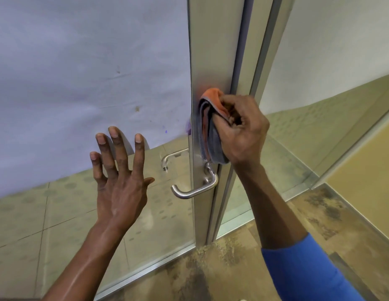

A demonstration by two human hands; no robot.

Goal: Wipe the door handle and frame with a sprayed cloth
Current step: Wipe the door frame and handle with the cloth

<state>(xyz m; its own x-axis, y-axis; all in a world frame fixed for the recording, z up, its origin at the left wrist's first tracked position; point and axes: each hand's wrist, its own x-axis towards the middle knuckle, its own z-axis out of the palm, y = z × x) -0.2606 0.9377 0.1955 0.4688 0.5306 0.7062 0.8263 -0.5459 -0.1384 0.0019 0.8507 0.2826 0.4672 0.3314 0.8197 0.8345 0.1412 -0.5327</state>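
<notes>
The right hand (239, 135) has its fingers curled tight around a folded orange-and-grey cloth (208, 127), pressing it against the smooth metal frame (213, 51). Below those fingers sits the curved steel handle (195, 187). The left hand (119, 181) is spread flat, empty, on the glass (59, 213).

door handle (194, 187) juts below cloth (208, 129), glass left clear
</notes>
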